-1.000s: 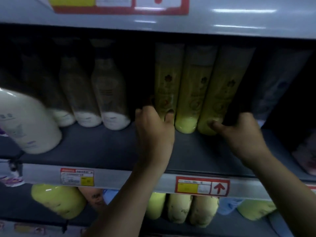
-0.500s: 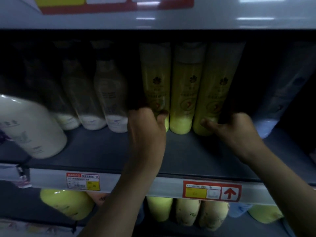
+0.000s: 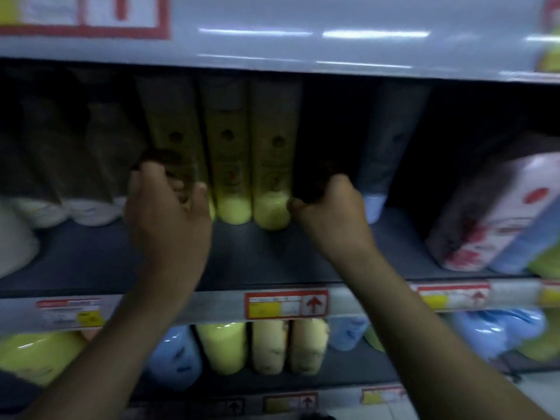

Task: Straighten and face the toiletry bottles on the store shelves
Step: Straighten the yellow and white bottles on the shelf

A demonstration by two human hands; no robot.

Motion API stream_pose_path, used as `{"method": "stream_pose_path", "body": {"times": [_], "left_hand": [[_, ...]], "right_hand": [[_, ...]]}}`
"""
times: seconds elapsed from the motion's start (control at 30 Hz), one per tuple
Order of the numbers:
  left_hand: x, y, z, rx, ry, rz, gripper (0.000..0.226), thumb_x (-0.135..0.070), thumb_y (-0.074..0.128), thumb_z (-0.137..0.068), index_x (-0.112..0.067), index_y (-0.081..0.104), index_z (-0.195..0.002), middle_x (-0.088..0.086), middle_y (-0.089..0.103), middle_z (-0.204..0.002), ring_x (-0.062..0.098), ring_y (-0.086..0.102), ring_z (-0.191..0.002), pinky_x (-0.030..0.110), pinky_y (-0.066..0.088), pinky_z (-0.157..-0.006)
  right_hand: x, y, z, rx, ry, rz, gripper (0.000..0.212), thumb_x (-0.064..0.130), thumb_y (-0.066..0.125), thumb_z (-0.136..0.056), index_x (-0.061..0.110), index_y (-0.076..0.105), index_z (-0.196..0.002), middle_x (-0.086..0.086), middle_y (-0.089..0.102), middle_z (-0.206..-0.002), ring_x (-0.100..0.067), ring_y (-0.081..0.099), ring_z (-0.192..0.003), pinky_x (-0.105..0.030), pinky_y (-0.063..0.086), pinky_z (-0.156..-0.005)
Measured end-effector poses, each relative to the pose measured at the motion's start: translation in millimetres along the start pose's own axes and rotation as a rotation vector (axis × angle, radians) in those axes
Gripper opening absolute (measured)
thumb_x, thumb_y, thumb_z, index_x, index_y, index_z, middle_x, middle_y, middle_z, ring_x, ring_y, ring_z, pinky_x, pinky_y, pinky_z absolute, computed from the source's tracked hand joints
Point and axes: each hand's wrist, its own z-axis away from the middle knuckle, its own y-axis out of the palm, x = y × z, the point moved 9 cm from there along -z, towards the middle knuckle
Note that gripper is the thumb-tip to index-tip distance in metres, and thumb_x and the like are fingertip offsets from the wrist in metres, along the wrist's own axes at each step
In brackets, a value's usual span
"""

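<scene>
Three tall yellow bottles stand side by side on the dark middle shelf (image 3: pixel 248 259). My left hand (image 3: pixel 169 213) grips the left yellow bottle (image 3: pixel 171 122) near its base, fingers round its left side and thumb on its front. The middle yellow bottle (image 3: pixel 230 165) stands untouched between the others. My right hand (image 3: pixel 331 216) holds the right yellow bottle (image 3: pixel 274 165) low down, thumb against its base and fingers curled into the dark gap on its right side. The fingertips there are hidden in shadow.
White bottles (image 3: pixel 91 210) stand left of the yellow ones, a pale blue bottle (image 3: pixel 383 153) to the right, then a white-and-red pack (image 3: pixel 500 213). A red price tag (image 3: pixel 286 303) sits on the shelf edge. Yellow and blue bottles (image 3: pixel 224 347) fill the lower shelf.
The view has shifted right and closer, so the large white bottle at far left has nearly left the frame. Both hands stay on the outer yellow bottles, which now stand straighter and closer together.
</scene>
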Motion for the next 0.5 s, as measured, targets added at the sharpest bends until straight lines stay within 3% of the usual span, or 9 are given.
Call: {"method": "stream_pose_path", "body": {"times": [0.1,0.17,0.33,0.5], "left_hand": [[-41.0,15.1,24.9,0.129,0.065,0.198,0.015,-0.013,0.065,-0.085,-0.012,0.054,-0.096,-0.003,0.056,-0.075,0.007,0.053,-0.063,0.012,0.039,-0.061],[-64.6,33.4,41.1,0.218,0.071,0.275,0.014,-0.01,0.064,-0.086,-0.012,0.058,-0.098,-0.008,0.057,-0.073,-0.004,0.052,-0.065,0.003,0.036,-0.056],[-103.0,97.5,65.8,0.387,0.008,0.323,0.015,-0.015,0.06,-0.09,-0.011,0.059,-0.105,-0.001,0.065,-0.094,0.01,0.059,-0.082,0.007,0.036,-0.06],[-116.9,159.7,77.3,0.577,-0.073,0.29,0.035,-0.021,0.052,-0.095,-0.014,0.051,-0.13,0.009,0.063,-0.117,0.026,0.058,-0.109,0.025,0.041,-0.082]], "right_hand": [[-16.6,-35.0,13.8,-0.151,0.035,-0.086,0.031,0.013,0.066,-0.079,0.009,0.056,-0.109,-0.01,0.067,-0.106,-0.027,0.06,-0.103,-0.031,0.042,-0.087],[-31.7,-53.0,17.6,-0.225,0.072,-0.124,0.029,0.01,0.064,-0.079,0.01,0.055,-0.107,-0.01,0.065,-0.104,-0.028,0.06,-0.102,-0.034,0.044,-0.088],[-73.1,-81.0,-0.4,-0.279,0.145,-0.023,0.033,0.014,0.066,-0.08,0.005,0.049,-0.107,-0.017,0.063,-0.109,-0.035,0.058,-0.103,-0.034,0.042,-0.083],[-94.9,-81.9,-24.7,-0.176,0.14,0.057,0.034,0.021,0.067,-0.086,0.001,0.049,-0.106,-0.02,0.061,-0.115,-0.036,0.056,-0.108,-0.032,0.039,-0.081]]}}
